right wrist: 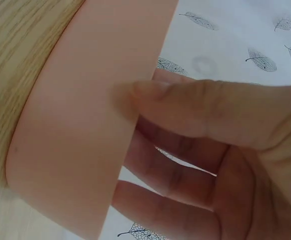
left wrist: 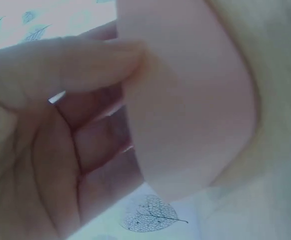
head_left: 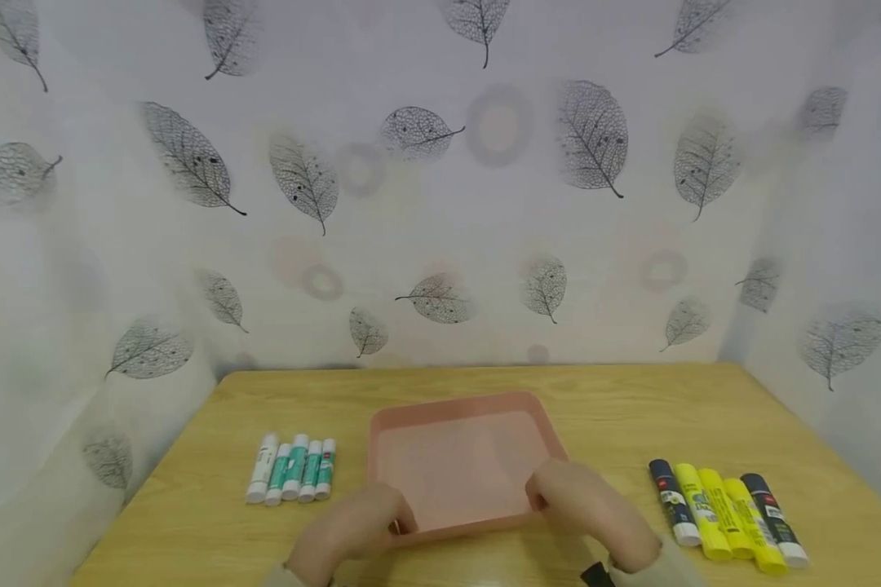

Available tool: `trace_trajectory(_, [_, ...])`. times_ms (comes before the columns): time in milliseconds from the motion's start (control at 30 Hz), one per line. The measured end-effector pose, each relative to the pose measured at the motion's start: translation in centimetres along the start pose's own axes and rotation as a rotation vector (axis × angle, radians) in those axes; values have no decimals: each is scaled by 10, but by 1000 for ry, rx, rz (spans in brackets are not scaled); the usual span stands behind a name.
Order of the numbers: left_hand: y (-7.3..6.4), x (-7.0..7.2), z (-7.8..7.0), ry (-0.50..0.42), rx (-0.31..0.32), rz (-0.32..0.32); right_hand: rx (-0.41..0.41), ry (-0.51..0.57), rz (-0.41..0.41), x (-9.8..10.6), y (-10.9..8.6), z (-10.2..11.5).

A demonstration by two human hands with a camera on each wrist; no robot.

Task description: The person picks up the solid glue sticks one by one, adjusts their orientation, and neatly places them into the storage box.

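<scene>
A shallow pink tray (head_left: 462,469) with rounded corners sits a little askew on the wooden table, nothing lying in it. At its near left corner my left hand (head_left: 360,522) pinches the rim. The left wrist view shows that thumb (left wrist: 100,62) against the outer wall of the tray (left wrist: 190,100), fingers behind it. My right hand (head_left: 591,501) grips the near right corner. In the right wrist view the thumb (right wrist: 185,107) presses the outside of the tray wall (right wrist: 80,110), with the fingers curled inside the rim.
Left of the tray stands a row of several white and green glue sticks (head_left: 294,469). Several yellow and dark blue glue sticks (head_left: 727,514) lie in a row to the right. A leaf-patterned wall covering (head_left: 440,220) rises behind the wooden table (head_left: 602,408).
</scene>
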State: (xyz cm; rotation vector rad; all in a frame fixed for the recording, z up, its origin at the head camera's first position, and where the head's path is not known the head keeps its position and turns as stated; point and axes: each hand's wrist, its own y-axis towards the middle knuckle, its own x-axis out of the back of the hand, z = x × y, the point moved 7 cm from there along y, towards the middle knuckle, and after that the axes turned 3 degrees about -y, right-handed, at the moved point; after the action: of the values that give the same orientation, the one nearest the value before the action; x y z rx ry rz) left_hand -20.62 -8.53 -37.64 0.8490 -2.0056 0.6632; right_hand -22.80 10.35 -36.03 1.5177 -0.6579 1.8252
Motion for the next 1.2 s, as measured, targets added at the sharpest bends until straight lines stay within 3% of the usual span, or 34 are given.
trace_trajectory(167, [-4,-5,-3,43,-72,-12,-2,-14,-16,-3,-4,1])
trace_trajectory(400, [-2,-3,-7,119,-150,-135,-67,44,55,-8,-16,-3])
trace_trajectory(500, [-3,-5,-6,182,-144,-145,-75,44,65,-9,-18,-3])
trace_trajectory(633, [-3,-10,-1,229,-109,-109,-76,33,70,-9,-20,-3])
trace_trajectory(867, [-3,-16,5,163,-51,-67,-19,-4,0,-5,-23,-1])
trace_trajectory(1033, [-6,-17,7,194,-52,-69,9,41,-17,-1,-21,-4])
trace_trajectory(1200, [-4,-18,5,201,-82,-71,-125,79,-63,14,-30,-27])
